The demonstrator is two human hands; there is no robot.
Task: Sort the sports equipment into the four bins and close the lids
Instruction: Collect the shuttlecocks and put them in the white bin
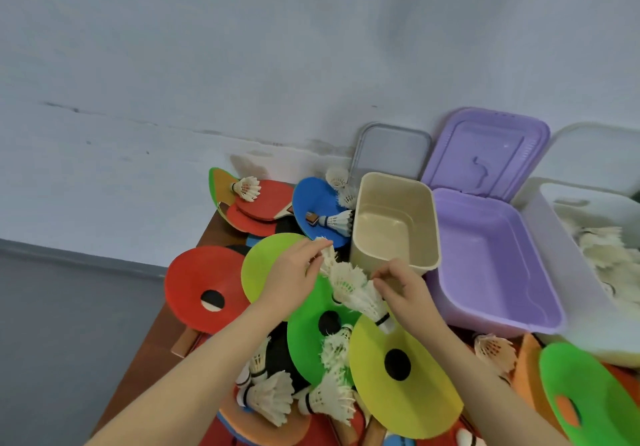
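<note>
Head camera, looking down: both hands work a nested stack of shuttlecocks [356, 293] at frame centre, above the pile of coloured discs. Left hand [294, 279] pinches the feathers at the stack's 11 o'clock end; right hand [405, 289] pinches its 3 o'clock side. White bin [554, 255], at 3 o'clock, already holds shuttlecocks. Best practice: keep the stack nested and lift it clear before carrying it over.

White feathered shuttlecocks [353, 289], nested in a tilted stack, lie beside the open beige bin [394, 220].
</note>
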